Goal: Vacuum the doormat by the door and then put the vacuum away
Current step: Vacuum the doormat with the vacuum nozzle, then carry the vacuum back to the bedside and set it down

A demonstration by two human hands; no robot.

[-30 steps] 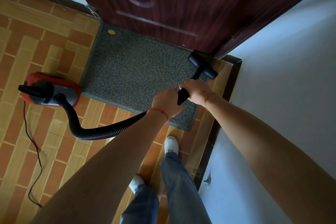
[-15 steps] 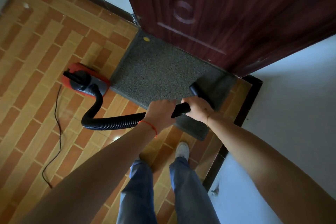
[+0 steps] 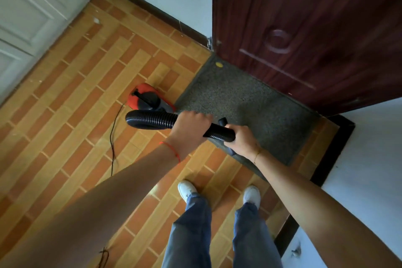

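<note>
Head view showed one person standing at the near edge of one grey doormat [image 3: 245, 102], which lay on the tiled floor [image 3: 76, 115] against one dark red door [image 3: 304, 35]. The left hand [image 3: 189, 128] had its fingers wrapped around the black ribbed hose [image 3: 150, 119] where it met the rigid tube [image 3: 219, 132], and the right hand [image 3: 241, 139] gripped that tube further along, fingers curled round it. The nozzle end was mostly hidden behind the right hand, so whether it touched the mat could not be told; only a small black part showed between the two hands.

One red and black vacuum body [image 3: 149, 99] sat on the floor just beside the mat's left edge, joined to the hose, with one thin black cord [image 3: 112, 137] trailing from it across the tiles toward the viewer.

By judgement, the vacuuming step was still under way or near its close: one small yellow speck [image 3: 218, 64] remained at the mat's far left corner by the door, so that corner probably needed a pass. Putting the vacuum away was not yet done, since the body stood out on the floor with its cord trailing.

Counted besides: two white shoes [image 3: 187, 189], one red string bracelet [image 3: 171, 150] on the left wrist, and one white panelled door [image 3: 32, 13] at far left.
</note>
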